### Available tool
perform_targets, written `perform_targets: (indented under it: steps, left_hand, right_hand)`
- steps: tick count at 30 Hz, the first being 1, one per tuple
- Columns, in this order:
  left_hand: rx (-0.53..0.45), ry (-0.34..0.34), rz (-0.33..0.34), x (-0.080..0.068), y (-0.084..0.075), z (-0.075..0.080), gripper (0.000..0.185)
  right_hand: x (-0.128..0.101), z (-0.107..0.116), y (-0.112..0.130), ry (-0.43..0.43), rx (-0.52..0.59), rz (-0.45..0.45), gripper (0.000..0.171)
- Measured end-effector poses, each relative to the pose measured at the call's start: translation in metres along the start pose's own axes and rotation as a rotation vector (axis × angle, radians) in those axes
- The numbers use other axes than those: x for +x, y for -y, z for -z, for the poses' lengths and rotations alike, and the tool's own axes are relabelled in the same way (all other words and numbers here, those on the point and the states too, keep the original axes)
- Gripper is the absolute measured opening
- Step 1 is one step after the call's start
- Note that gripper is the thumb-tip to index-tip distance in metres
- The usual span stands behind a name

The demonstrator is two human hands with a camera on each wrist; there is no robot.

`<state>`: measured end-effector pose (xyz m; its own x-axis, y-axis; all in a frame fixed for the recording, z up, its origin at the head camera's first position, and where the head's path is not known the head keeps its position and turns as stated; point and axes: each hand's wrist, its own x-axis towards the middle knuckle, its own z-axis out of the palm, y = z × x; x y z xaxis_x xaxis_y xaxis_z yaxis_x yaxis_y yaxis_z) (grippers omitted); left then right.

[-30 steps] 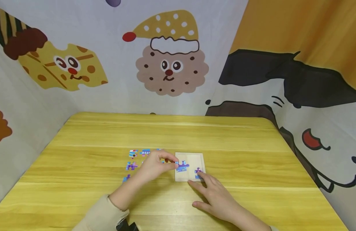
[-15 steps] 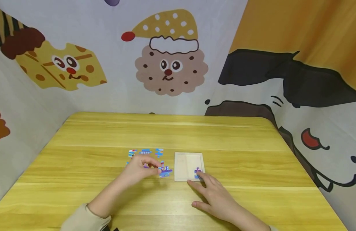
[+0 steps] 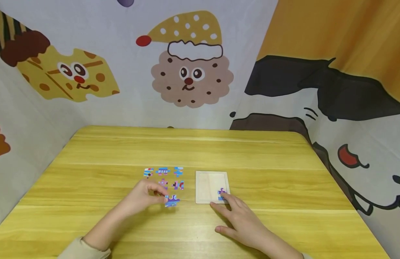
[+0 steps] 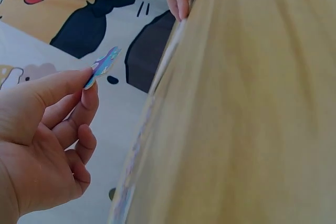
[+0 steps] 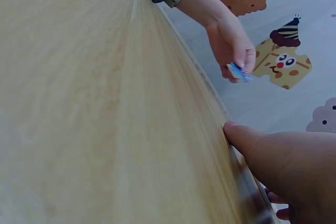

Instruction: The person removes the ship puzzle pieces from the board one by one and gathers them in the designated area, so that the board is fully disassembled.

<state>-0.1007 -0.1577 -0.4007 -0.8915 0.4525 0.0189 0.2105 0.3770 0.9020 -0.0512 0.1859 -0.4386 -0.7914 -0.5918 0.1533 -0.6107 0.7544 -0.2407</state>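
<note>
Left hand (image 3: 144,197) hovers just above the yellow wooden surface (image 3: 284,187), left of centre and near the person. Its grip is closed in a pinch: thumb and forefinger hold a purple-and-blue puzzle piece (image 3: 171,200) by one edge, the other fingers curled loosely under. Left wrist view shows the same piece (image 4: 103,66) raised off the wood, tilted, at the fingertips (image 4: 89,80). Just beyond the held piece lie loose puzzle pieces (image 3: 163,177) in a small cluster, three in the far row and at least two in the row nearer; some may be hidden by the hand. Right of them sits a pale wooden puzzle tray (image 3: 206,181), flat on the surface, with one purple-blue piece (image 3: 222,194) in its near right corner. Right hand (image 3: 243,223) lies flat on the surface near the tray, grip open and holding nothing, fingers straight; a fingertip (image 3: 226,196) touches the tray's near right corner at that seated piece, thumb spread left. Cartoon-print cloth (image 3: 190,72) hangs behind and to both sides.
</note>
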Motion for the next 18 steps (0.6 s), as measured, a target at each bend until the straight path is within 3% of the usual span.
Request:
perform_targets:
  steps: [18]
  left_hand:
    - [-0.012, 0.064, 0.049, -0.009, 0.022, 0.017, 0.009]
  right_hand:
    - [0.0, 0.0, 0.0, -0.001, 0.0, 0.006, 0.064]
